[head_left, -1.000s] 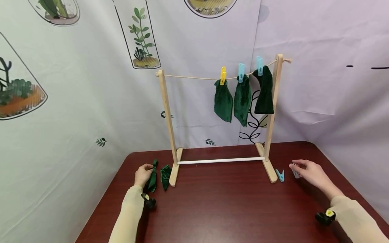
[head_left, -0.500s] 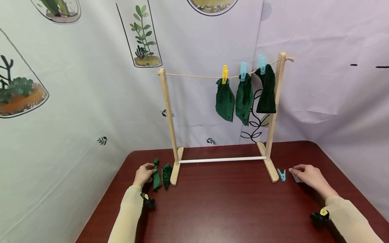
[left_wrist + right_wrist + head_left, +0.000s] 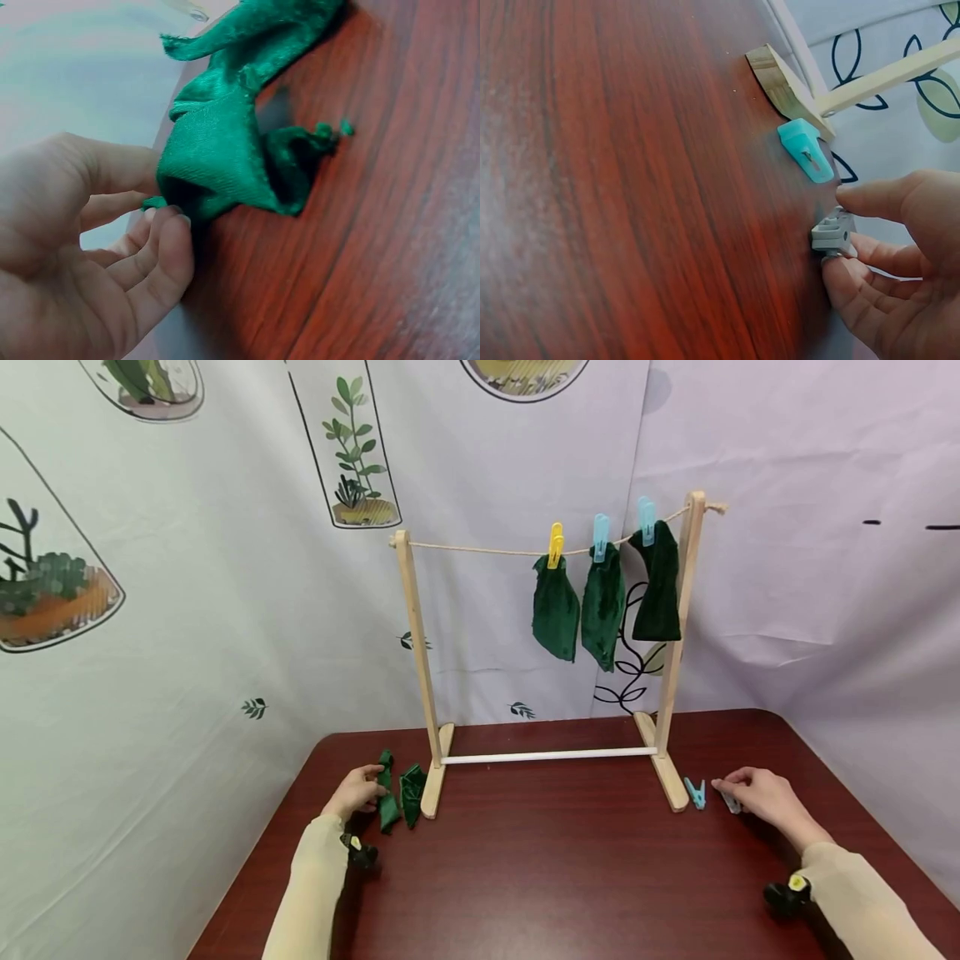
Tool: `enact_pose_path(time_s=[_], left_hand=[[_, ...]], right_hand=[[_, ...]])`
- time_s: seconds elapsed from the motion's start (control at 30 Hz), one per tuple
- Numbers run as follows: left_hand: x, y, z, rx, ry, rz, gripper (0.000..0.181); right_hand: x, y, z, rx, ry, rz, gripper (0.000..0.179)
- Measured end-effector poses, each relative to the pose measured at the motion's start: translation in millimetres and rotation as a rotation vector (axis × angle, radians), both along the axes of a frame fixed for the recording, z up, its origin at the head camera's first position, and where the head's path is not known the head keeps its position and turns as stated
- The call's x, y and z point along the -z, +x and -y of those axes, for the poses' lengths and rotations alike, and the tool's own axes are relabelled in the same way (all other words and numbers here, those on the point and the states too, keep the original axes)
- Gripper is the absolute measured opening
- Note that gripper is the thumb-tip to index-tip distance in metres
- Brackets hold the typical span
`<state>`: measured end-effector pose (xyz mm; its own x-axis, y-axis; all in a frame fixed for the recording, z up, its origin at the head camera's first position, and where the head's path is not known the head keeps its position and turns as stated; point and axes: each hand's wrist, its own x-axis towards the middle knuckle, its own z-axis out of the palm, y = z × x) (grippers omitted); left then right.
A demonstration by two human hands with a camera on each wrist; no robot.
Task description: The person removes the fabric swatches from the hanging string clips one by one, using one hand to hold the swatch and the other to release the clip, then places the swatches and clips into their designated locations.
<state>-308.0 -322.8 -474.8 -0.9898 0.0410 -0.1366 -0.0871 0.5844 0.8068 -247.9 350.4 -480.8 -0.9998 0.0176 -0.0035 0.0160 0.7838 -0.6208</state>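
Note:
In the left wrist view my left hand (image 3: 97, 240) pinches the edge of a crumpled green velvet cloth (image 3: 217, 157) lying on the table. Its thumb and fingertips are on either side of a fold. Another folded green cloth (image 3: 412, 793) lies just right of it in the head view. Over on the right, my right hand (image 3: 767, 797) has a grey clothespin (image 3: 832, 231) between thumb and fingers, low at the tabletop. A light blue clothespin (image 3: 806, 150) lies beside it, apart from the hand.
A wooden rack (image 3: 420, 643) with a string line (image 3: 472, 551) stands at the back. Three green cloths hang on its right half, under a yellow clothespin (image 3: 555, 545) and two blue ones. A white bar (image 3: 547, 756) joins the rack's feet. Behind hangs a printed backdrop (image 3: 225, 568).
The left-hand cloth has shifted slightly and its folds have changed under my left hand. My right hand has moved a little left and lower, and the grey clothespin now sits at a different angle.

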Motion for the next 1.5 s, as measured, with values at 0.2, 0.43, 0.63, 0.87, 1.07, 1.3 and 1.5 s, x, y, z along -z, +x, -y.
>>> enact_pose_path(time_s=[0.2, 0.43, 0.63, 0.87, 1.07, 1.3, 1.5], left_hand=[[-3.8, -3.3, 4.6, 0.072, 0.011, 0.056, 0.064], [-8.7, -1.7, 8.5, 0.131, -0.017, 0.094, 0.07], [-8.6, -1.6, 11.4, 0.17, -0.054, 0.131, 0.072], [-9.0, -3.6, 13.8, 0.167, -0.068, 0.136, 0.074], [-10.9, 0.8, 16.1, 0.176, -0.094, 0.134, 0.075], [-11.5, -0.3, 19.1, 0.207, -0.119, 0.115, 0.076], [-6.4, -2.4, 20.6, 0.214, -0.118, 0.094, 0.076]], right_hand=[[0.7, 0.2, -1.2, -0.01, -0.016, 0.004, 0.058], [0.6, 1.8, -2.2, -0.006, -0.029, 0.015, 0.062], [0.8, 4.7, -5.4, -0.007, -0.058, 0.042, 0.062], [1.0, 3.9, -6.7, -0.006, -0.081, 0.046, 0.062], [3.3, 3.2, -4.6, -0.007, -0.09, 0.05, 0.06], [5.4, 2.4, -4.9, -0.009, -0.093, 0.031, 0.058], [6.1, 1.5, -6.0, -0.008, -0.084, 0.033, 0.058]])
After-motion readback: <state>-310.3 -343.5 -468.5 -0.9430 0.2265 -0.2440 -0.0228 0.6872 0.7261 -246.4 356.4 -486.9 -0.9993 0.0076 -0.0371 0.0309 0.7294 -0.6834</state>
